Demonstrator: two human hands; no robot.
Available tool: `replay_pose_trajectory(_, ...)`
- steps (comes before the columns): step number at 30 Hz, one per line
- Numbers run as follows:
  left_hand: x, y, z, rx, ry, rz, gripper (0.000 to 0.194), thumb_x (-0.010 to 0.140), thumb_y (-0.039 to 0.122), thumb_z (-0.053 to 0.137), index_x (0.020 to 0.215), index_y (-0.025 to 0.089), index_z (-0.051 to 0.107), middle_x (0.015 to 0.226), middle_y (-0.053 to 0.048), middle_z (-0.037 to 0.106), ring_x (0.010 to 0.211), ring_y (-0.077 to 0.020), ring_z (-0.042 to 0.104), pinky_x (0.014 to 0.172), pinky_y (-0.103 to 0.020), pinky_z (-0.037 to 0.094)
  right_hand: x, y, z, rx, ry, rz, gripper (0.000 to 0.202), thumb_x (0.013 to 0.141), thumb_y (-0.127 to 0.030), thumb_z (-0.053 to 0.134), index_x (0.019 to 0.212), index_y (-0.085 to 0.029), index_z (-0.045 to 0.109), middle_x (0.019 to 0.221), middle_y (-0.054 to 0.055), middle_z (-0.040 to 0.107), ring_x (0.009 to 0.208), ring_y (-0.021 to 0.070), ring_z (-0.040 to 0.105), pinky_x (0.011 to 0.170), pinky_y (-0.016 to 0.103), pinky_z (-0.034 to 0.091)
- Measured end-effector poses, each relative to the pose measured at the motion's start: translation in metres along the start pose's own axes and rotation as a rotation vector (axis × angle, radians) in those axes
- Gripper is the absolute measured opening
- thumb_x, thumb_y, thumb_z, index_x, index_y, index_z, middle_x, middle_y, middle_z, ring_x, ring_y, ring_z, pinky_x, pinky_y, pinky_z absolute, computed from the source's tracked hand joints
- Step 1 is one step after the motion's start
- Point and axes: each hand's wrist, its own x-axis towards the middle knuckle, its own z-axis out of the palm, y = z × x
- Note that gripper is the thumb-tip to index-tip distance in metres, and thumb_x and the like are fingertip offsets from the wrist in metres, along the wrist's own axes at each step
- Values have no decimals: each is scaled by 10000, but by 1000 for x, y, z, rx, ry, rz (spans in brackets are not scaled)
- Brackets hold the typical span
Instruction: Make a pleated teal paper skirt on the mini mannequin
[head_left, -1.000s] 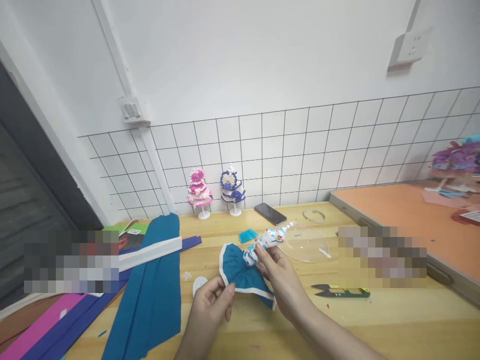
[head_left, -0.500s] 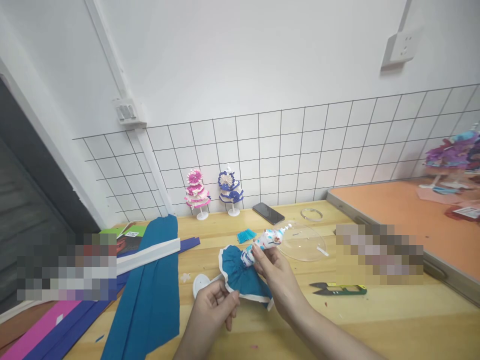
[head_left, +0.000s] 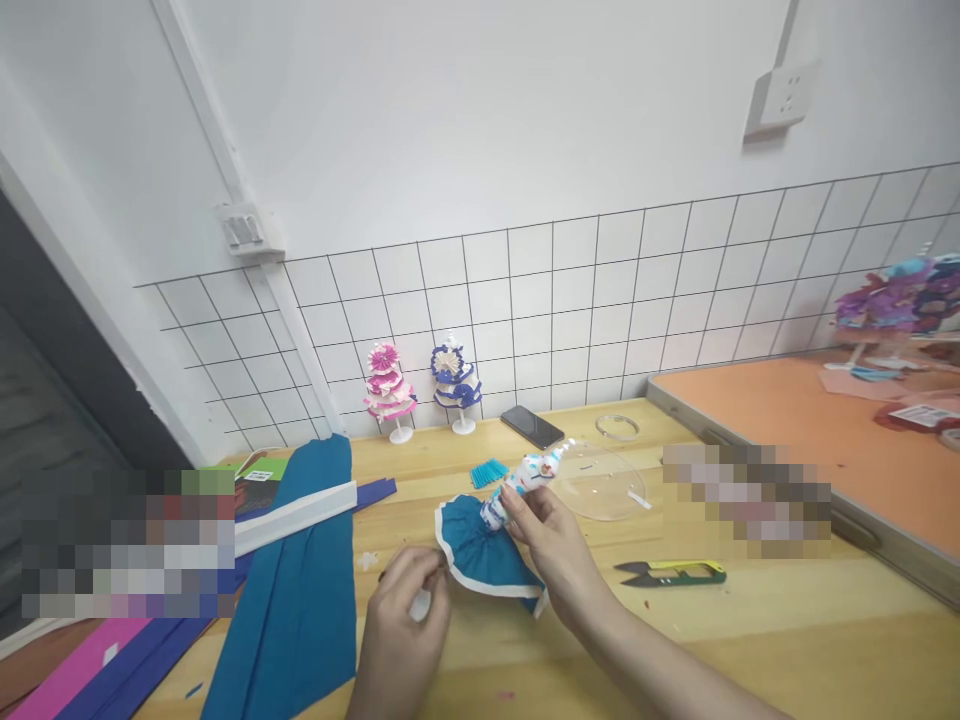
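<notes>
My right hand (head_left: 551, 530) grips the white cone (head_left: 495, 513) with blue and dark spots, which leans up and right to a beaded tip. Round its lower end spreads a teal ruffled paper skirt (head_left: 480, 555) with a white edge. My left hand (head_left: 409, 615) is closed at the skirt's left rim, fingertips together; what they pinch is hidden. A white piece, perhaps the stand's round base, shows between its fingers. Beyond the cone lie cut blue strips (head_left: 489, 472) and a clear round plate (head_left: 611, 490).
Thread snips (head_left: 671, 573) lie to the right. Teal paper (head_left: 304, 590) and coloured strips cover the left. Two tiered ornaments, pink (head_left: 388, 385) and blue-white (head_left: 457, 380), stand by the wall near a phone (head_left: 532, 427). An orange-topped raised board (head_left: 757, 410) borders the right.
My left hand has moved left and its fingers have shifted to the skirt's left rim, covering most of the white round base. My right hand keeps its hold on the cone.
</notes>
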Motion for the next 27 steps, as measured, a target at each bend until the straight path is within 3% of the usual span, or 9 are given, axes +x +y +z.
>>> replay_pose_trajectory(3,0,-3,4,131,-45,80,254,754,152,475,933,218,643,927,-100,644,918,-261,557,817,-403,430,-3,-3,3,-12,-33,-3,394,609,-538,662,717,-174,559,670,14,620,659,184,592,574,264,452)
replay_pose_trajectory(5,-1,-2,8,90,-103,64,336,736,126,470,1004,236,639,972,-94,663,959,-258,567,854,-402,433,-6,-6,6,-18,-70,-3,396,600,-542,665,696,-176,548,638,0,600,626,170,577,565,261,448)
replay_pose_trajectory(8,-2,1,12,-66,-97,1,335,706,118,475,940,236,683,929,-74,701,928,-250,609,866,-373,452,-10,-10,8,-25,-132,0,421,564,-552,684,689,-178,540,623,-10,580,608,159,558,571,264,451)
replay_pose_trajectory(11,-4,3,15,-195,-66,-99,245,669,142,526,801,223,715,799,-54,725,806,-253,644,783,-354,499,-10,-10,7,-34,-215,-6,468,576,-571,671,793,-172,559,670,0,584,659,166,563,626,278,457)
replay_pose_trajectory(15,-5,-1,16,-324,43,-303,125,647,204,583,657,197,707,556,-25,687,558,-228,626,564,-326,521,-7,-3,1,-114,-302,-18,608,695,-575,575,1144,-177,474,838,40,582,777,183,567,692,296,452)
replay_pose_trajectory(18,-3,-1,13,-479,76,-379,219,614,234,646,816,191,718,770,-49,738,716,-244,660,701,-345,525,-7,-3,-1,-146,-441,20,567,732,-539,561,1171,-192,477,945,62,586,900,203,548,766,304,435)
replay_pose_trajectory(21,1,0,7,-538,39,-383,295,549,212,716,844,195,723,904,-61,735,888,-271,643,831,-353,488,-9,-7,-2,-162,-599,85,493,740,-536,554,1078,-178,549,850,47,599,832,196,559,747,307,427)
replay_pose_trajectory(25,3,0,0,-509,81,-354,293,539,201,736,831,193,730,918,-60,734,923,-283,634,858,-362,478,-6,-8,-7,-266,-529,149,574,693,-534,610,1122,-172,493,868,32,532,694,145,532,620,264,415)
replay_pose_trajectory(27,3,-1,-3,-498,101,-345,310,536,212,741,844,185,728,910,-64,735,916,-287,636,852,-363,484,-2,-5,-10,-313,-516,143,531,689,-515,628,1073,-169,502,779,0,510,638,120,501,580,238,391)
